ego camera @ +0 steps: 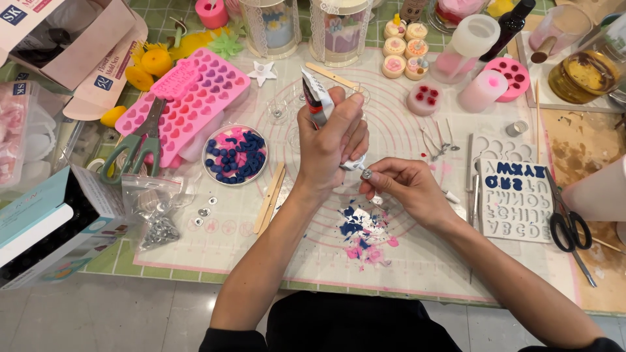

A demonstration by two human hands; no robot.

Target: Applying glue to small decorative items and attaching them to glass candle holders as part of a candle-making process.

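Note:
My left hand grips a white squeeze tube held upright-tilted, its nozzle end pointing down toward my right hand. My right hand pinches a small round metal disc between thumb and fingers, right at the tube's tip. Both hands hover over a white silicone work mat with pink circles. Below them lies a scatter of blue, pink and white wax bits.
A pink heart mould with green-handled scissors lies left, beside a dish of blue and pink pieces. A bag of metal discs, wooden sticks, a letter mould, black scissors, candles and jars surround the mat.

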